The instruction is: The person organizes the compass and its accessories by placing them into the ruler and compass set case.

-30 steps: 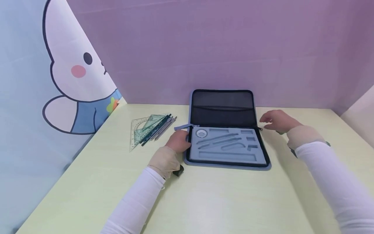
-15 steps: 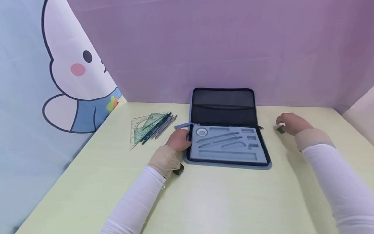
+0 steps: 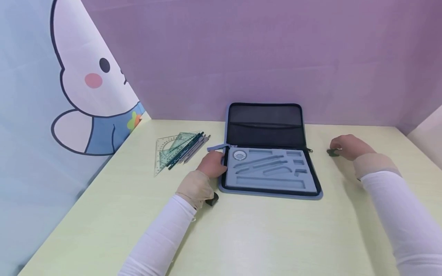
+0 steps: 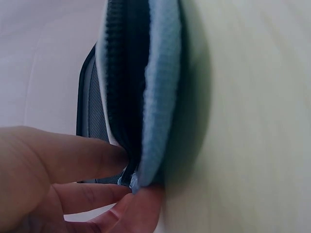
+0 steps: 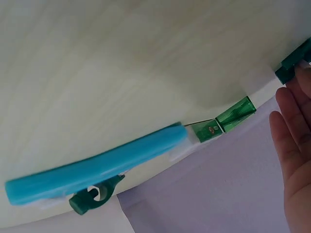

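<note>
An unzipped pencil case [image 3: 272, 194] lies on the table with its mesh-lined lid raised. Its grey-blue foam insert [image 3: 248, 174] has shaped slots; a white round piece [image 3: 239, 155] shows at one corner. My left hand [image 3: 211, 165] grips the case's left edge, thumb on top and fingers at the side. Right of the case, my right hand [image 3: 351, 147] pinches a small dark green plastic piece [image 5: 293, 62] at the table. Near that hand, the right wrist view shows a blue and white bar [image 5: 102, 162], a green pencil sharpener [image 5: 235, 115] and a dark green ring-shaped clamp [image 5: 95, 196].
Left of the case lie a clear triangle ruler [image 3: 159, 155], a green set square [image 3: 184, 138], dark green pencils [image 3: 184, 152] and several slim grey tools [image 3: 197, 148]. A purple backdrop [image 3: 262, 57] rises behind the table.
My right hand has moved right, away from the case's right edge, and its fingers have come down onto the dark green piece. My left hand stays on the case.
</note>
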Demonstrator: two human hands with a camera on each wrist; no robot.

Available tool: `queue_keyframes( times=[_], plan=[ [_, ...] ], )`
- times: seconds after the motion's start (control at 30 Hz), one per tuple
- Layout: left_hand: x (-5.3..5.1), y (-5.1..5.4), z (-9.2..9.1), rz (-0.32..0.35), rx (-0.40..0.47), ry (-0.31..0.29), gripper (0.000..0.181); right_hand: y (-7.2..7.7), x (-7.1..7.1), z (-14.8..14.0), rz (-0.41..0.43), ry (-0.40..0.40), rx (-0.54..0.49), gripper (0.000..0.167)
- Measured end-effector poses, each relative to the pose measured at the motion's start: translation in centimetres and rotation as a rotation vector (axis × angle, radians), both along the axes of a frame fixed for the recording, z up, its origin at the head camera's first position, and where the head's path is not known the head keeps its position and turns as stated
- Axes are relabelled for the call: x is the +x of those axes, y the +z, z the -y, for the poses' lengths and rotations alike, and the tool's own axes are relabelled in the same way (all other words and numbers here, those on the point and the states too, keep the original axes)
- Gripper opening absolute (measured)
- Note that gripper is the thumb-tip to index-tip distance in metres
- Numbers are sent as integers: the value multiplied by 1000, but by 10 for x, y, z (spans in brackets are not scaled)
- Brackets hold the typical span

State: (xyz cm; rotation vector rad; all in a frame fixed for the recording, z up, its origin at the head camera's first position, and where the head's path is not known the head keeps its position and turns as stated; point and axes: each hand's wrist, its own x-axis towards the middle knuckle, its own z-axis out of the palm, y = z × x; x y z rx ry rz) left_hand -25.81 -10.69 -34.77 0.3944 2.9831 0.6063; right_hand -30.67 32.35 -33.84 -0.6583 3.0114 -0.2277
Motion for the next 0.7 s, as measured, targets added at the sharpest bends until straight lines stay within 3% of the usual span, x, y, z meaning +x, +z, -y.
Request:
queue_keyframes(
  times=[0.23,0.57,0.7],
  plan=[
    [-1,-2,1,-9,-6,-6,31,-1,-1,0,35,-54,-53,9],
    [-1,0,0,-23,5,-21,16,-5,-3,-2,45,-45,-75,5],
    [1,1,-1,-12,5,-9,21,-6,-3,-2,52,-45,-73,7]
  ],
)
